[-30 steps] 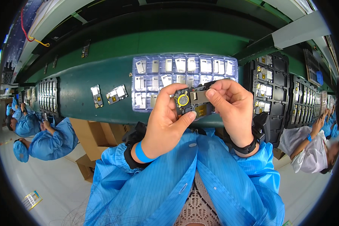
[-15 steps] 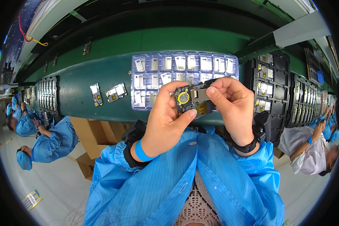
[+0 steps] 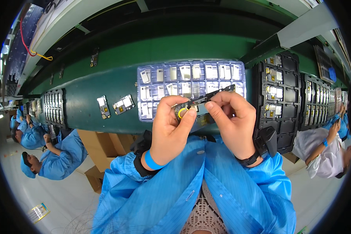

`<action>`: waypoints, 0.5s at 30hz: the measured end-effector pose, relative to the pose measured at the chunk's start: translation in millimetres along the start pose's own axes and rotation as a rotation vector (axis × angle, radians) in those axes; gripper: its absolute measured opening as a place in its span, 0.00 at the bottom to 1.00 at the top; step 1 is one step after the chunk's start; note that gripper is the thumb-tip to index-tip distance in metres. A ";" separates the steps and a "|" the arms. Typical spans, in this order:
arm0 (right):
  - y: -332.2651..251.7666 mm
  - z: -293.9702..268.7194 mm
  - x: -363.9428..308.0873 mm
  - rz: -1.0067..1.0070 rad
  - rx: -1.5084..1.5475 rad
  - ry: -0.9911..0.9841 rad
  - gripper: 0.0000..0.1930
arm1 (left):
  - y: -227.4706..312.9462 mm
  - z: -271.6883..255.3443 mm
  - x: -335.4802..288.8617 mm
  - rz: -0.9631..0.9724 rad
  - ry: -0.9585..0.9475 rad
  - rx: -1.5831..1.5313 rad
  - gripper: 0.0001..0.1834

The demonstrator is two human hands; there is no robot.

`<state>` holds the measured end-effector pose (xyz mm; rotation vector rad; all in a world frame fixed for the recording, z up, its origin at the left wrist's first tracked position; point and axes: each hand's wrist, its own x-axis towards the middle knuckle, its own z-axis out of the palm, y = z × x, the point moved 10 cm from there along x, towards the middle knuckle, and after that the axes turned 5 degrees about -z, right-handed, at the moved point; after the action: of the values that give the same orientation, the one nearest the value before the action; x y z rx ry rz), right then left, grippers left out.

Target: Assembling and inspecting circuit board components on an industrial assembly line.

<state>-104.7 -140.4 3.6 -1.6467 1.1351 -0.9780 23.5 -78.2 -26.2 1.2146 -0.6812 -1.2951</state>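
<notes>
Two hands share one dark circuit board (image 3: pixel 202 110): the left hand (image 3: pixel 169 128) pinches its yellow-ringed left end, the right hand (image 3: pixel 234 121) pinches farther right. Its long axis slants up rightward, across my view of the blue tray (image 3: pixel 139 91). Black tray (image 3: pixel 292 97) rightward; bench (image 3: pixel 74 97) stretches left.

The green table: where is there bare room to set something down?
Bare: between the left black tray and two loose boards, and behind those boards. Crowded: right of them, the compartment tray, then black trays side by side.
</notes>
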 end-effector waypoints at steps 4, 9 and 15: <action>-24.4 -9.4 -2.2 -0.267 -0.142 0.113 0.07 | 3.1 0.4 -1.5 0.029 0.025 0.028 0.13; -24.7 -12.1 -1.0 -0.247 -0.154 0.116 0.08 | 5.9 1.0 -1.9 0.079 0.030 0.033 0.14; -25.9 -14.2 0.4 -0.238 -0.149 0.117 0.12 | 8.0 2.6 -0.3 0.095 0.034 0.048 0.14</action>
<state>-111.1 -139.0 32.4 -1.8978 1.1295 -1.1768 23.8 -79.9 -18.0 1.2262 -0.7408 -1.1826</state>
